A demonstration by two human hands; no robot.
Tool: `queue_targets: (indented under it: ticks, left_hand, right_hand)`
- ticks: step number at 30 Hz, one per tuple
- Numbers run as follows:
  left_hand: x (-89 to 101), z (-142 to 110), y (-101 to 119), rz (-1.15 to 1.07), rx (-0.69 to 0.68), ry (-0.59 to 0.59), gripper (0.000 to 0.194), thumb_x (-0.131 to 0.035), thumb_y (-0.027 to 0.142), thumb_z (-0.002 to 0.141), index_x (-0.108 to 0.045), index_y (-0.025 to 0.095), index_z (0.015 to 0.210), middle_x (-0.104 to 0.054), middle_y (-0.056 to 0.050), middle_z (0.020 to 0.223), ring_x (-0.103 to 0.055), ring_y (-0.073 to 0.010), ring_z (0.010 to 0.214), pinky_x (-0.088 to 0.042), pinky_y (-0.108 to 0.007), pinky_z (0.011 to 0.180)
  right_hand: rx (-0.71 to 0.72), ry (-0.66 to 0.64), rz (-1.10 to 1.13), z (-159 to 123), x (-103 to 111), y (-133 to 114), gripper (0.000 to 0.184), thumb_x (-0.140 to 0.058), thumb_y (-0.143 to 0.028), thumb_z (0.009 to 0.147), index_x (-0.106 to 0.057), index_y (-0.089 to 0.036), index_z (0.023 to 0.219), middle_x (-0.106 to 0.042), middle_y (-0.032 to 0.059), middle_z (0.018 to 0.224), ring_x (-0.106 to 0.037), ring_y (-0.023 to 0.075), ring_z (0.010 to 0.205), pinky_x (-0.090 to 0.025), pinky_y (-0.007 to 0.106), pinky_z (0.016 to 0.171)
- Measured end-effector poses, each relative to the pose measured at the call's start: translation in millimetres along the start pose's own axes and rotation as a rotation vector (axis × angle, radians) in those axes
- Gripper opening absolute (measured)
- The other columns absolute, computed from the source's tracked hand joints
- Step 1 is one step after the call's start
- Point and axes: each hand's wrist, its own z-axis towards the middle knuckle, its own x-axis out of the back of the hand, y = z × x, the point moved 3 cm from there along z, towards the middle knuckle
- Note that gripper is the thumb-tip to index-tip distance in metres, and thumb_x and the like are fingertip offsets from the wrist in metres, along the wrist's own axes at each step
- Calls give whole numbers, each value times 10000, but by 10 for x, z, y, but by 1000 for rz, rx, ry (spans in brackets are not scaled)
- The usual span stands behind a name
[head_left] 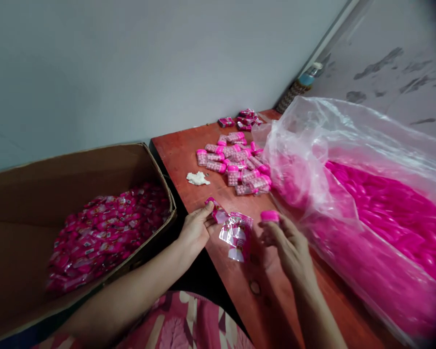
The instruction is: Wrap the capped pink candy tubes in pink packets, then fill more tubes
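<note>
My left hand [199,224] pinches a small pink printed plastic sleeve [218,212] between thumb and fingers, just over the table's left edge. Below and right of it, several shiny pink-and-clear sleeves [237,235] lie on the table. In my right hand [292,242] is a small bottle [270,218] with a pink cap, held upright; the fingers partly cover its body. Beyond both hands lies a loose heap of clear bottles [236,155] with pink caps, filled with small pink balls. Most lie on their sides and a few stand.
A cardboard box [160,179] on the left holds many pink wrapped pieces [105,237]. On the right, a large clear plastic bag [312,140] contains bright pink plastic parts [396,218]. Dark pink packs [247,118] and a white crumpled scrap [198,178] rest on the red table [181,145].
</note>
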Motion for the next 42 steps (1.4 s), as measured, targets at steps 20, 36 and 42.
queue_targets:
  ticks: [20,36,42]
  left_hand:
    - [-115,-118,-30,193,-1,-263,289,-691,361,661,-568,112,739,-607,-31,604,-557,-112,474,-439,-208,422]
    - [-140,-94,-35,528,31,-472,275,-683,334,655,-602,71,641,-562,-34,469,-506,-126,366,-352,-221,333]
    - [-115,-119,-104,574,-26,-438,280,-680,347,660,-602,82,613,-562,-30,474,-484,-93,374,-338,-200,365]
  right_hand:
    - [-113,-244,772,-406,-784,-218,413,-550,-330,811,-347,-263,1165,-618,-21,722,-622,140,605,-515,224,462]
    - [-78,-284,795,-381,-786,-140,601,-547,-314,816,-204,-298,1309,-619,-18,731,-623,150,598,-527,256,480]
    - [-75,-203,767,-365,-778,-119,636,-592,-291,784,-225,-301,1305,-615,-31,725,-620,139,598,-524,238,479]
